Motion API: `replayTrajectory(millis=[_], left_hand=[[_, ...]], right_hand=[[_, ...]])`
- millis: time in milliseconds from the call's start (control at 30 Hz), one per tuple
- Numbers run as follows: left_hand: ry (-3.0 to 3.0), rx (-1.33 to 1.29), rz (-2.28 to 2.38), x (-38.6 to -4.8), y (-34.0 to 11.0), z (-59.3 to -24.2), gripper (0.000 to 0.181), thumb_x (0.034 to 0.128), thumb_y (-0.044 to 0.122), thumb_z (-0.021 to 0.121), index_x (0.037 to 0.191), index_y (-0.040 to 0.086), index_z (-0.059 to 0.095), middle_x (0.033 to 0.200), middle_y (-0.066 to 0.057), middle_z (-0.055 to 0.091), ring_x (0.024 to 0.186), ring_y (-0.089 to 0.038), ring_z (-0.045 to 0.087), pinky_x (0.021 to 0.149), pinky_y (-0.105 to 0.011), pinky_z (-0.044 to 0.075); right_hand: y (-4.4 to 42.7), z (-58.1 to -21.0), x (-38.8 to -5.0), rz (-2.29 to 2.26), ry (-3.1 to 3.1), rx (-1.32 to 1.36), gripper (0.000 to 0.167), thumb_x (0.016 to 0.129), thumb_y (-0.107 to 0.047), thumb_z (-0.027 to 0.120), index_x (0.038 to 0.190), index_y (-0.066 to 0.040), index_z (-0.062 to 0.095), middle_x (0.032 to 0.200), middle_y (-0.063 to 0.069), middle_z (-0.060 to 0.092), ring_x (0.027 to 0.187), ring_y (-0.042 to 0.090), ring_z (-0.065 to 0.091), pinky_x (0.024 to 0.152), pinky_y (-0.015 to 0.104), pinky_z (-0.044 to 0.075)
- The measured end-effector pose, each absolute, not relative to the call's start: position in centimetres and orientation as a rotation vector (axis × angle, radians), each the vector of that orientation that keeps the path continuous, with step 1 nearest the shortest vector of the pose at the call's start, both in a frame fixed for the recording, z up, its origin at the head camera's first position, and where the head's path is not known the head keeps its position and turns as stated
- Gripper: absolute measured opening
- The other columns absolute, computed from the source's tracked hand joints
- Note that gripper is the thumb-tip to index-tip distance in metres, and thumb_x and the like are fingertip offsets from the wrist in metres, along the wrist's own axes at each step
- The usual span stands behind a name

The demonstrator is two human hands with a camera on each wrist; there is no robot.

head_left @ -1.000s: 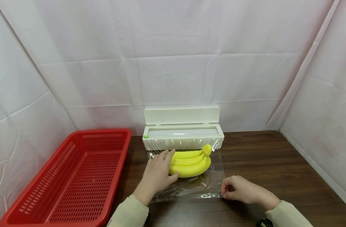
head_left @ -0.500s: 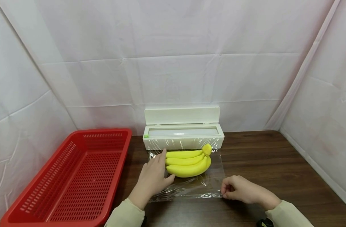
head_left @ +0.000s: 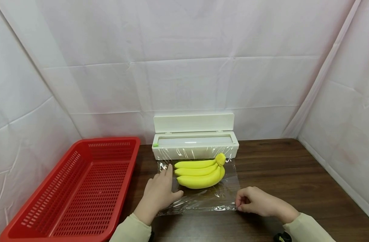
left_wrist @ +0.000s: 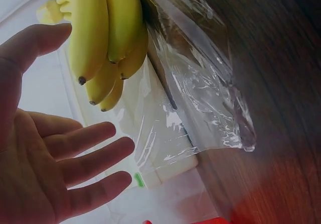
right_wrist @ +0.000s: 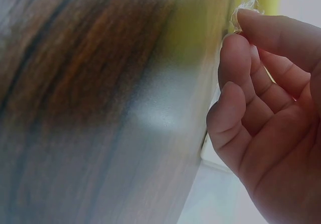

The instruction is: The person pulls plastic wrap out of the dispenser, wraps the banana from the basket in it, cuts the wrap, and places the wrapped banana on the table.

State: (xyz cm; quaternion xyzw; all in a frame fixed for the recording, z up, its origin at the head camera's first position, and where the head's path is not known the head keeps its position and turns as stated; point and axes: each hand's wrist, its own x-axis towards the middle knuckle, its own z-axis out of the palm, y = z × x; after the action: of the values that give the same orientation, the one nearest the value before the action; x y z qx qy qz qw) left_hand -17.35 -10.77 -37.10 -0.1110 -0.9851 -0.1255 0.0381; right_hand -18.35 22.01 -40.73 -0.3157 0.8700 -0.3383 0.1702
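A bunch of yellow bananas [head_left: 199, 173] lies on clear plastic film [head_left: 208, 201], its stem end toward the right. The film runs from a white dispenser box [head_left: 196, 153] with its lid raised. Just left of the banana tips is my left hand [head_left: 158, 193], fingers spread and holding nothing; the left wrist view shows its palm [left_wrist: 30, 179] apart from the bananas [left_wrist: 88, 33]. My right hand [head_left: 263, 203] pinches the film's near right corner between thumb and fingers. In the right wrist view this hand [right_wrist: 281, 113] holds crinkled film [right_wrist: 246, 8] at its fingertips.
A red perforated basket [head_left: 131, 171] stands on the left side of the dark wooden table [head_left: 272, 161]. White cloth walls [head_left: 184, 84] enclose the back and both sides. The dispenser stands near the back wall.
My left hand has let go of the bananas and moved left and slightly toward the near edge, uncovering their tips. The right hand has stayed at the film corner.
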Motion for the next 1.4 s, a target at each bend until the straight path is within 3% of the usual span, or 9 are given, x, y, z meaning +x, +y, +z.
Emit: replayTrajectory(millis=[267,367,500,800,1000,1400], left_hand=[[-3.031,-0.342,-0.375,-17.2,-11.1,-37.4,0.088,0.0719,0.046,0.073,0.136,-0.006,0.043,0.127,-0.021,0.057,0.108,-0.039,0.058,0.085,-0.052,0.048],[-3.041,-0.352,-0.383,-17.1,-11.2,-37.4,0.076,0.0687,0.046,0.075,0.122,-0.005,0.054,0.109,-0.018,0.062,0.093,-0.035,0.062,0.076,-0.049,0.05],[-3.07,-0.361,-0.386,-17.0,-11.4,-37.5,0.057,0.0658,0.043,0.078,0.099,0.001,0.059,0.087,-0.01,0.057,0.076,-0.029,0.06,0.064,-0.045,0.048],[-3.144,-0.37,-0.383,-16.8,-11.7,-37.4,0.053,0.0653,0.04,0.079,0.097,0.002,0.061,0.087,-0.009,0.057,0.077,-0.028,0.059,0.065,-0.046,0.048],[-3.179,-0.418,-0.424,-16.4,-12.1,-37.6,0.032,0.061,0.024,0.078,0.078,0.009,0.057,0.076,-0.004,0.052,0.068,-0.02,0.053,0.057,-0.04,0.044],[-3.254,-0.446,-0.487,-16.0,-12.2,-37.8,0.023,0.0579,0.01,0.075,0.064,0.014,0.053,0.062,0.002,0.052,0.056,-0.014,0.047,0.049,-0.032,0.038]], right_hand=[[21.9,-40.7,-18.5,-0.962,2.467,-0.876,0.008,0.084,-0.015,0.068,0.079,-0.015,0.062,0.069,-0.012,0.054,0.06,-0.002,0.049,0.054,0.02,0.044],[21.9,-40.7,-18.5,-0.957,2.47,-0.882,0.008,0.084,-0.015,0.068,0.078,-0.015,0.062,0.069,-0.012,0.054,0.061,-0.002,0.048,0.054,0.02,0.044],[22.0,-40.8,-18.5,-0.962,2.463,-0.89,0.008,0.085,-0.015,0.068,0.079,-0.015,0.062,0.069,-0.012,0.055,0.061,-0.002,0.049,0.054,0.02,0.044],[21.8,-40.9,-18.4,-0.975,2.462,-0.916,0.009,0.084,-0.013,0.067,0.078,-0.015,0.061,0.069,-0.012,0.054,0.061,-0.003,0.048,0.055,0.019,0.044],[21.8,-41.0,-18.4,-0.986,2.457,-0.933,0.009,0.085,-0.013,0.067,0.078,-0.014,0.061,0.069,-0.012,0.054,0.062,-0.004,0.048,0.055,0.019,0.043],[22.0,-41.0,-18.5,-0.953,2.476,-0.9,0.009,0.084,-0.014,0.067,0.078,-0.017,0.061,0.069,-0.013,0.054,0.062,-0.003,0.049,0.055,0.02,0.045]])
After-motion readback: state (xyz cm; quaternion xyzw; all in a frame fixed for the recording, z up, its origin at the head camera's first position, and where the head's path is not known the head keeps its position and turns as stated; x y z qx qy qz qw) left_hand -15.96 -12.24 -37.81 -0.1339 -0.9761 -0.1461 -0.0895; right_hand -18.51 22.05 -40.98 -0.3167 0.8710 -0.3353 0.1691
